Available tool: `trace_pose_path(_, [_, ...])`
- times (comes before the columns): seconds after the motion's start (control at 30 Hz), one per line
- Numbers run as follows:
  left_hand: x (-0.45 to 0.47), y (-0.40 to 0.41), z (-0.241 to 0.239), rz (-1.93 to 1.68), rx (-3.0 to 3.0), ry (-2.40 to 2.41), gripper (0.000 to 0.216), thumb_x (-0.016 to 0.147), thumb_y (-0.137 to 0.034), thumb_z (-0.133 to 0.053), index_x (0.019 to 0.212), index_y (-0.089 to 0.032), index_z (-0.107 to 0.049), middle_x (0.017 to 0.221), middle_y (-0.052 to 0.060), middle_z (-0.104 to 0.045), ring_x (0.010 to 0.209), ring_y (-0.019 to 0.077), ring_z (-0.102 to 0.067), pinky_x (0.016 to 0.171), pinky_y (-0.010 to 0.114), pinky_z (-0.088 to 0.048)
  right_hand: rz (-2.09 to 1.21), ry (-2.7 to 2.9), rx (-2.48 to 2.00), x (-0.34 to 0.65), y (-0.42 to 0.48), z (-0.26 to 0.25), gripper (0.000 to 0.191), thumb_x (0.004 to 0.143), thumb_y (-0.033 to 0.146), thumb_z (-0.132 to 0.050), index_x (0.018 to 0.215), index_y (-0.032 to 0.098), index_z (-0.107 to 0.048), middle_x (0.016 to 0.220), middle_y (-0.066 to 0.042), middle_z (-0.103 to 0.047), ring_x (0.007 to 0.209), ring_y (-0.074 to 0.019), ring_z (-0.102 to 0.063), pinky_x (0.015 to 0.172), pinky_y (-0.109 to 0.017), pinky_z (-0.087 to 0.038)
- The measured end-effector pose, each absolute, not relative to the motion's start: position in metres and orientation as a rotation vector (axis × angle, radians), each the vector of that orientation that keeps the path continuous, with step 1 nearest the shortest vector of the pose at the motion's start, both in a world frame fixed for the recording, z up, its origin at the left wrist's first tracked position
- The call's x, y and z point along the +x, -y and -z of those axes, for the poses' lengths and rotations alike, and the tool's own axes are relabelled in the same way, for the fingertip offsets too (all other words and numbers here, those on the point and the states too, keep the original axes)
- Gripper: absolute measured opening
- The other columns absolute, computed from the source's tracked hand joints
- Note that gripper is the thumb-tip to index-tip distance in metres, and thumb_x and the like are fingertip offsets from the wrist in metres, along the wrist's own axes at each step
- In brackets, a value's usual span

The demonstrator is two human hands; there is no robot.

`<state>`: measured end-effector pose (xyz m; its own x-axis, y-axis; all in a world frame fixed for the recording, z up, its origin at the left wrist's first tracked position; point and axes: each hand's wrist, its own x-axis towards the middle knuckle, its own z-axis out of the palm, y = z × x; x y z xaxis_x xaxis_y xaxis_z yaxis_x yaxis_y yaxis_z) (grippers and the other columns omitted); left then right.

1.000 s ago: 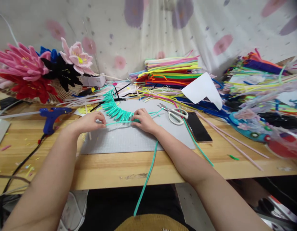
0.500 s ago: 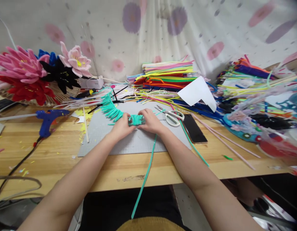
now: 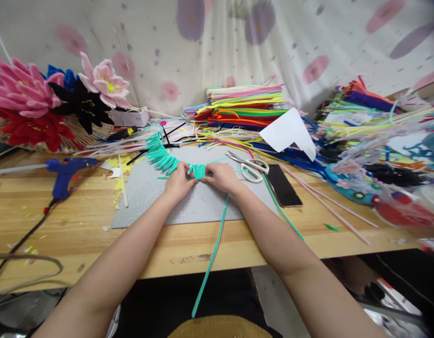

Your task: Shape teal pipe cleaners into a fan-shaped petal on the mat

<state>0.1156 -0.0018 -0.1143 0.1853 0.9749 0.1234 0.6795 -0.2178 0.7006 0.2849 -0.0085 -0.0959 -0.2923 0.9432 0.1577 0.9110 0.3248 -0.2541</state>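
Observation:
Over a grey cutting mat [image 3: 146,206], my left hand [image 3: 179,181] and my right hand [image 3: 222,176] pinch a strip of looped turquoise pipe cleaner [image 3: 162,158] between them. Its fringe of loops curves away to the upper left, and a tightly bunched part lies between my fingertips. A loose turquoise pipe cleaner [image 3: 212,263] hangs from beneath my right forearm over the table's front edge. White-handled scissors [image 3: 252,170] lie partly open to the right of my right hand. Fingers cover part of the strip.
At left lie a blue glue gun [image 3: 64,176] and fabric-like flowers [image 3: 106,84]. Bundles of coloured pipe cleaners [image 3: 245,105] are stacked at the back, near a white paper piece [image 3: 290,134]. A black phone [image 3: 283,185] rests at right on the wooden table [image 3: 93,239].
The bunched part between my hands has turned slightly and shows more of its loops. My fingers have shifted a little along it. The whole view has tilted slightly.

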Motion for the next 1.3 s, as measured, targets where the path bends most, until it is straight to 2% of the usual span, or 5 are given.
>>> trace_pose_path(0.27, [0.113, 0.002, 0.113, -0.872, 1.996, -1.477, 0.034, 0.068, -0.021, -0.063, 0.085, -0.023, -0.034, 0.076, -0.004, -0.062, 0.054, 0.012, -0.055, 0.055, 0.025, -0.038, -0.293, 2.229, -1.579, 0.29, 0.003, 0.099, 0.017, 0.073, 0.037, -0.066, 0.074, 0.021, -0.061, 0.081, 0.0, -0.066, 0.081, -0.0158, -0.053, 0.065, -0.025, -0.031])
trace_pose_path(0.57, [0.114, 0.0, 0.116, -0.808, 1.743, -1.472, 0.046, 0.067, -0.021, -0.065, 0.1, -0.022, -0.033, 0.085, 0.0, -0.064, 0.041, 0.0085, -0.053, 0.045, 0.023, -0.039, -0.422, 2.133, -1.512, 0.289, -0.003, 0.11, 0.016, 0.073, 0.033, -0.066, 0.071, 0.019, -0.06, 0.077, 0.0, -0.064, 0.077, -0.0141, -0.051, 0.066, -0.024, -0.031])
trace_pose_path(0.73, [0.117, -0.002, 0.118, -0.792, 1.703, -1.58, 0.028, 0.069, -0.025, -0.063, 0.089, -0.019, -0.043, 0.064, -0.003, -0.059, 0.047, 0.0111, -0.055, 0.05, 0.024, -0.042, -0.494, 2.073, -1.504, 0.29, -0.006, 0.113, 0.016, 0.072, 0.032, -0.066, 0.071, 0.018, -0.06, 0.075, 0.0, -0.063, 0.074, -0.0124, -0.051, 0.066, -0.023, -0.032])
trace_pose_path(0.93, [0.114, 0.002, 0.114, -0.905, 1.603, -1.571, 0.057, 0.06, -0.027, -0.072, 0.102, -0.019, -0.034, 0.072, -0.005, -0.056, 0.04, 0.0068, -0.05, 0.045, 0.022, -0.04, -0.556, 2.133, -1.529, 0.289, 0.0, 0.107, 0.02, 0.072, 0.036, -0.065, 0.079, 0.018, -0.061, 0.08, -0.002, -0.063, 0.076, -0.0131, -0.051, 0.067, -0.023, -0.033])
trace_pose_path(1.3, [0.109, -0.002, 0.12, -1.006, 1.747, -1.415, 0.034, 0.064, -0.035, -0.067, 0.075, -0.021, -0.038, 0.062, -0.007, -0.051, 0.049, 0.0086, -0.051, 0.049, 0.021, -0.039, -0.592, 2.144, -1.431, 0.289, 0.0, 0.104, 0.015, 0.076, 0.031, -0.062, 0.072, 0.017, -0.059, 0.077, -0.001, -0.063, 0.078, -0.0135, -0.049, 0.069, -0.024, -0.033])
